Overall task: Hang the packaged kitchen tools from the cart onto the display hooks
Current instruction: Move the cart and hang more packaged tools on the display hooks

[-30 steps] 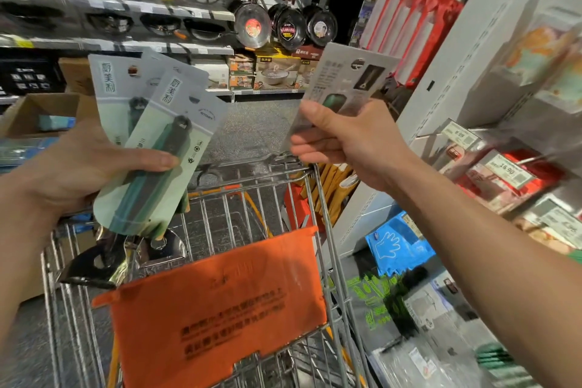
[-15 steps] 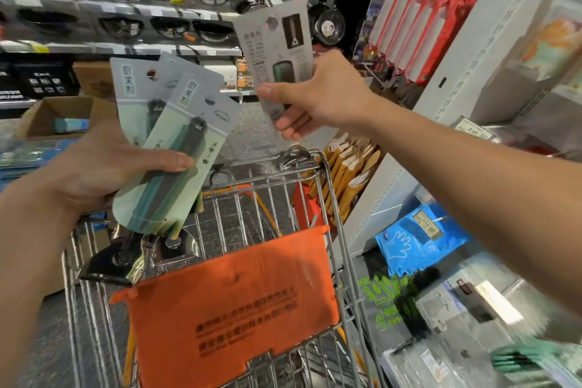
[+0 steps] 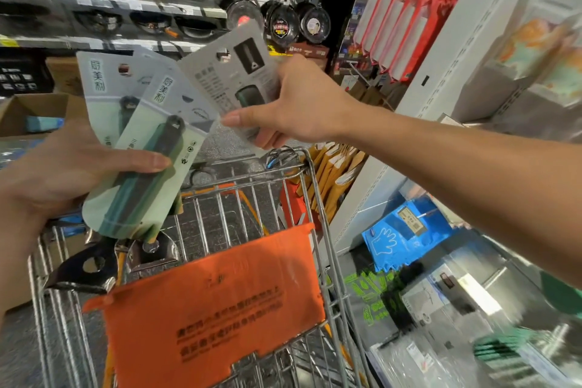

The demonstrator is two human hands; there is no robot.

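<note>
Fingers [image 3: 141,163] of the left hand [image 3: 59,176] are clamped on two green packaged tools. The thumb lies flat across the front card [image 3: 138,198], and the rear card [image 3: 100,88] is fanned out behind it to the left. Dark metal tool heads [image 3: 91,268] stick out below the cards, over the near end of the wire cart [image 3: 318,198]. An orange flap [image 3: 214,309] printed with black text hangs inside that end.

Just beyond, the right hand [image 3: 302,104] reaches in from the right and pinches a grey packaged tool [image 3: 230,72], held up above the cart. Its thumb lies on the printed side facing the camera and the other fingers are curled behind. The grey card's lower left edge sits right beside the top of the front green card. Whether they touch is hard to say through the blur.

Further off, a cardboard box [image 3: 31,110] sits at the left and blue glove packs [image 3: 400,236] hang low at the right. Red packs [image 3: 403,25] line the upper right, and black frying pans [image 3: 283,25] hang on the far wall.
</note>
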